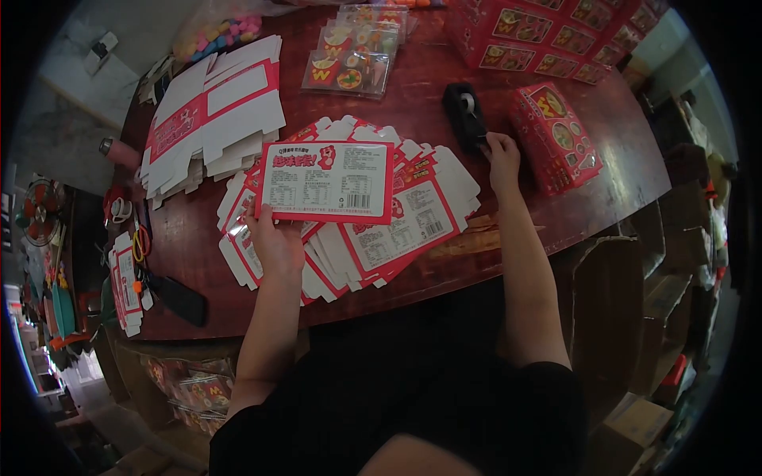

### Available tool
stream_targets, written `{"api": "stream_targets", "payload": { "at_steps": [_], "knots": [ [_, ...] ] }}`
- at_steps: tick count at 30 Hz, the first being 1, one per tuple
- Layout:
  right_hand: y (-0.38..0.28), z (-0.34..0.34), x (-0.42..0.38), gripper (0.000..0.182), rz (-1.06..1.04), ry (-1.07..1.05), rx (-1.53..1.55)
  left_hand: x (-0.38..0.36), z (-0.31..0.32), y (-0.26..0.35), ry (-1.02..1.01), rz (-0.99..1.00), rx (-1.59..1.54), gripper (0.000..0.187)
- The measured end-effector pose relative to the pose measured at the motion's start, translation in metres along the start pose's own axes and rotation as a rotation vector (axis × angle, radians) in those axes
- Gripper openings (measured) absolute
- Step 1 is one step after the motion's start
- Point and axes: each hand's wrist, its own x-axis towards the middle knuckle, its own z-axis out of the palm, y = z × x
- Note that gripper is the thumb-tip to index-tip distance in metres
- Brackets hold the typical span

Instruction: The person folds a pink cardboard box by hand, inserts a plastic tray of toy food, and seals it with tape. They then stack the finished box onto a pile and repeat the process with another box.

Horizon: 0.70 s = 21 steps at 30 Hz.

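Observation:
My left hand (276,244) is closed on the lower left corner of a red-and-white printed carton (327,181), its thumb on top. The carton's face with text, a cartoon figure and a barcode points up at me. My right hand (503,155) pinches at the front end of a black tape dispenser (464,119), where the tape comes off the roll; the strip itself is hard to make out. Beneath the held carton, flattened cartons (405,226) of the same print lie fanned out on the dark red table (238,313).
A filled red box (558,136) sits right of the dispenser. Larger stacked red boxes (524,36) stand behind. Clear-wrapped packs (347,73) lie at the back, with more white flattened cartons (214,111) at left. A black phone-like object (178,300) rests near the front left edge.

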Motion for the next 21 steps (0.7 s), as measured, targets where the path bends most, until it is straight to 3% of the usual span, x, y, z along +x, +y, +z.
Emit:
{"api": "stream_targets", "payload": {
  "at_steps": [4, 8, 10, 13, 15, 21],
  "knots": [
    [0.01, 0.003, -0.015, 0.014, 0.254, 0.059, 0.132, -0.004, 0.008, -0.004, 0.009, 0.007, -0.004, 0.04],
    [0.014, -0.003, -0.027, 0.01, 0.176, 0.035, -0.027, -0.009, 0.014, -0.008, 0.018, 0.016, -0.028, 0.04],
    [-0.024, 0.014, -0.052, 0.007, 0.072, -0.005, -0.18, -0.011, 0.013, -0.007, -0.026, 0.039, -0.027, 0.041],
    [-0.052, 0.027, -0.092, 0.006, -0.04, -0.414, -0.099, -0.013, 0.015, -0.01, -0.047, 0.073, -0.022, 0.043],
    [-0.084, 0.049, -0.124, 0.005, -0.031, -0.576, -0.118, -0.018, 0.017, -0.012, -0.067, 0.086, -0.006, 0.043],
    [-0.12, 0.072, -0.143, 0.046, -0.145, -0.702, -0.26, -0.029, 0.025, -0.016, -0.157, 0.147, 0.019, 0.044]
  ]
}}
